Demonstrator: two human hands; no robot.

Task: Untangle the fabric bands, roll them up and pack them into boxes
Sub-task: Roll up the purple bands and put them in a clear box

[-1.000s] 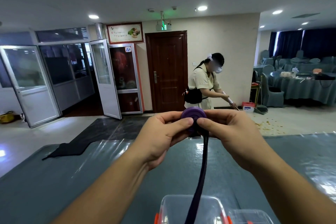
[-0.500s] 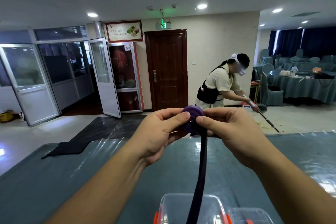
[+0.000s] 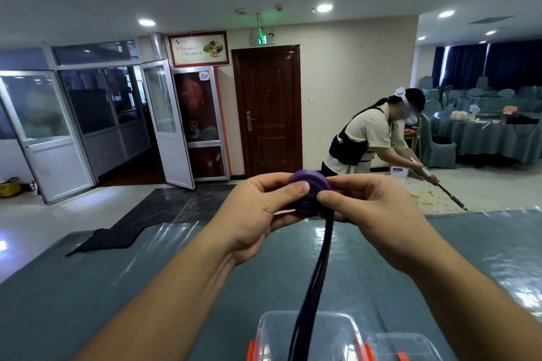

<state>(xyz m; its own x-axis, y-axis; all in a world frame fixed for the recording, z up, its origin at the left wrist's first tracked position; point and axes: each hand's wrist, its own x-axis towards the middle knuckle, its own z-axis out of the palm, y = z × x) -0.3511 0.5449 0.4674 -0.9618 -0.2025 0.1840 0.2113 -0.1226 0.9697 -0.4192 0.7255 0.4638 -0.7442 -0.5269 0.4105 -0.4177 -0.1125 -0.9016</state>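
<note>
Up close, two bare hands hold a rolled purple fabric band above a teal worktop.

Both the left hand [image 3: 258, 214] and the right hand [image 3: 378, 214] pinch the tightly wound coil of purple fabric band [image 3: 309, 193] between thumb and curled fingers, raised over the plastic-covered teal worktop [image 3: 117, 287]; the loose tail of the band [image 3: 316, 272] hangs from the coil down past the bottom edge of the view, crossing in front of a clear plastic box with orange clips [image 3: 293, 334] at the near edge, with a second clear box [image 3: 407, 346] just beside it on the right. Behind, a person in a pale shirt with a headset [image 3: 372, 138] bends over the floor near a dark brown wooden door [image 3: 268, 108], with round tables draped in teal cloth [image 3: 484, 138] beyond.
</note>
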